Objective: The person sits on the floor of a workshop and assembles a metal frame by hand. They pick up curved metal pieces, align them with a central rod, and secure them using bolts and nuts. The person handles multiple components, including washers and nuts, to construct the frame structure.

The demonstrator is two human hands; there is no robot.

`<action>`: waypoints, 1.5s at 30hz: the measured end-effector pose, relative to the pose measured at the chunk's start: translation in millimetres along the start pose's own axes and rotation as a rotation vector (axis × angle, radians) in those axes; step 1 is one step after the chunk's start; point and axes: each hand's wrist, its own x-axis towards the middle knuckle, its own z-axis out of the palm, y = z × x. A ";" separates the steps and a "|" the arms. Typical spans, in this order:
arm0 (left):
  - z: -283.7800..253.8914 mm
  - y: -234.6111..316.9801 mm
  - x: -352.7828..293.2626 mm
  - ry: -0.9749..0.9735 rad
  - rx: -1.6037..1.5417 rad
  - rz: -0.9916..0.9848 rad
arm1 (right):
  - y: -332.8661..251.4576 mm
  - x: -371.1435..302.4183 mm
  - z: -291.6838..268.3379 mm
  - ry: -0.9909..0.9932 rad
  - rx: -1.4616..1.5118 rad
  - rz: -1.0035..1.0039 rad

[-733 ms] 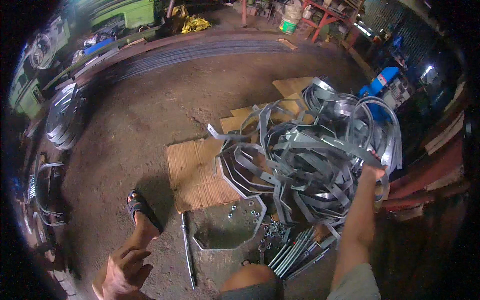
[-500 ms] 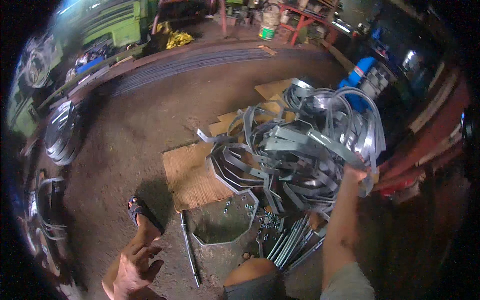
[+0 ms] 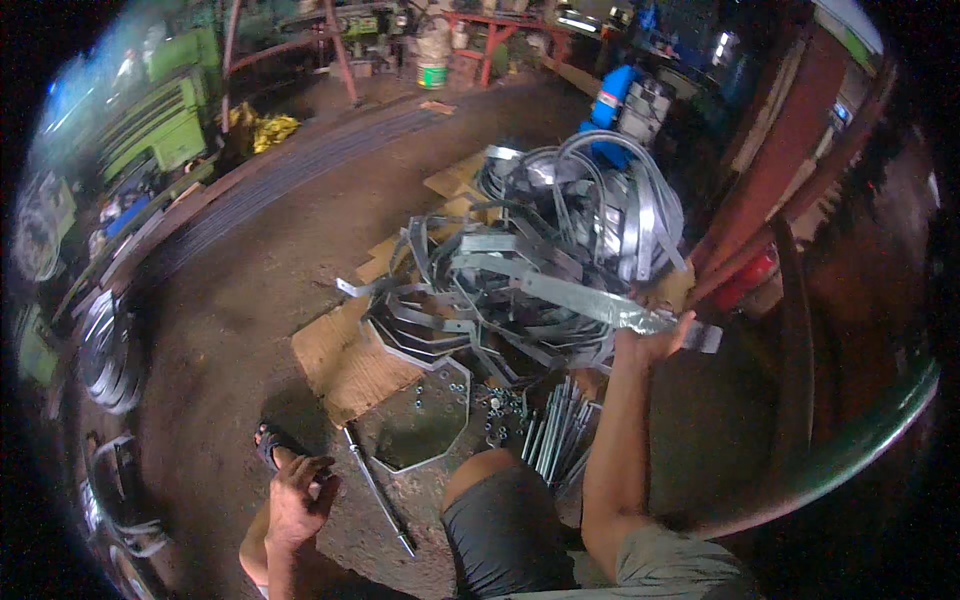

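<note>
Head view looks down on a dirt workshop floor [image 3: 230, 300], with green machines [image 3: 160, 120] at the far left and a red post [image 3: 780, 170] at the right. Largest in the middle is a tangled pile [image 3: 540, 260] of bent galvanized steel straps, lying partly on a wooden board [image 3: 340, 365]. Near it sit an octagonal plate [image 3: 420, 420], a bundle of threaded rods [image 3: 555, 440], one loose rod [image 3: 380, 495] and scattered nuts [image 3: 495, 405]. The right hand [image 3: 650, 335] reaches up at the right edge of the pile, its fingers wrapped around a flat strap [image 3: 600, 305] that slants out of the heap; the grip looks closed on it near its right end. The left hand [image 3: 295, 495] rests low at the near left beside a sandalled foot [image 3: 275, 445], fingers loosely curled and holding nothing. The strap is likely stiff, fairly heavy and smooth, with hard edges, and snagged among its neighbours, so a full grip on the flat faces near the free end suits it.
</note>
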 end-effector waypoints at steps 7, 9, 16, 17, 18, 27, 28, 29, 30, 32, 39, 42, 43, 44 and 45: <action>49.0 33.5 34.6 0.112 -0.895 -0.439 | 31.1 -53.8 138.8 0.222 -0.030 0.142; 68.5 41.2 48.8 -0.114 -1.245 -0.565 | 38.3 -62.9 180.6 0.127 0.013 0.215; 59.4 118.8 78.1 -0.069 -1.604 -0.612 | 93.0 -101.3 206.6 0.101 0.058 0.654; 57.1 120.8 75.5 -0.077 -1.558 -0.586 | 104.3 -105.6 197.7 0.105 0.089 0.722; 57.5 113.3 68.4 -0.046 -1.469 -0.605 | 116.9 -117.1 184.4 0.118 0.126 0.792; 34.6 92.2 -17.3 0.603 0.290 -0.156 | 185.8 -231.1 159.2 0.211 -0.001 1.263; 35.6 90.8 -16.2 0.593 0.323 -0.170 | 185.3 -244.7 165.3 0.209 0.001 1.306; 40.8 87.4 -13.9 0.546 0.330 -0.243 | 186.6 -255.6 165.8 0.197 -0.006 1.351; 44.7 80.3 -12.6 0.434 0.323 -0.318 | 188.0 -265.8 166.0 0.188 -0.011 1.392; 58.0 63.9 -7.3 0.351 0.184 -0.424 | 189.8 -282.6 165.7 0.187 -0.024 1.438; 106.8 -13.4 -33.2 0.399 -0.075 -0.740 | 226.1 -308.2 110.4 0.060 -0.442 1.530; 109.3 -35.9 -50.5 0.484 -0.234 -0.819 | 230.5 -316.3 118.6 -0.312 -0.906 1.401; 107.4 -43.1 -52.6 0.498 -0.249 -0.883 | 225.0 -313.7 131.0 -0.305 -0.970 1.381; 102.4 -54.2 -56.8 0.526 -0.254 -0.947 | 223.4 -315.3 141.7 -0.310 -1.022 1.366; 112.6 -87.2 -70.6 0.540 -0.270 -1.009 | 224.3 -315.6 137.4 -0.495 -1.054 1.267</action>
